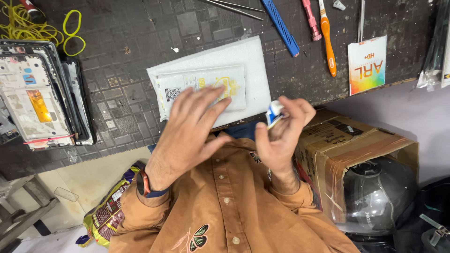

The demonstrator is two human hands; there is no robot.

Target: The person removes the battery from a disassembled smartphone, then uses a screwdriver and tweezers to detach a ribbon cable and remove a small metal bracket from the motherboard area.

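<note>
Head view: small blue-and-white packet (274,114), pinched in right hand (281,136).
Crumpled, held above bench edge, beside flat sealed pouch (201,89); left hand (190,129) fingers spread wide, holding nothing.

Setting: a small phone-repair workshop, as indicated by the following. A dark, worn, grid-patterned counter (140,70) is seen. Opened phone frames and back panels (40,100) are stacked at one end. Tweezers (234,8), a blue plastic tool (281,28), an orange toothbrush (327,40) and yellow rubber bands (70,35) are laid out. A sealed part packet (206,86) is placed on white foam (253,61). A taped cardboard box (356,145) is kept beside the counter.
</note>
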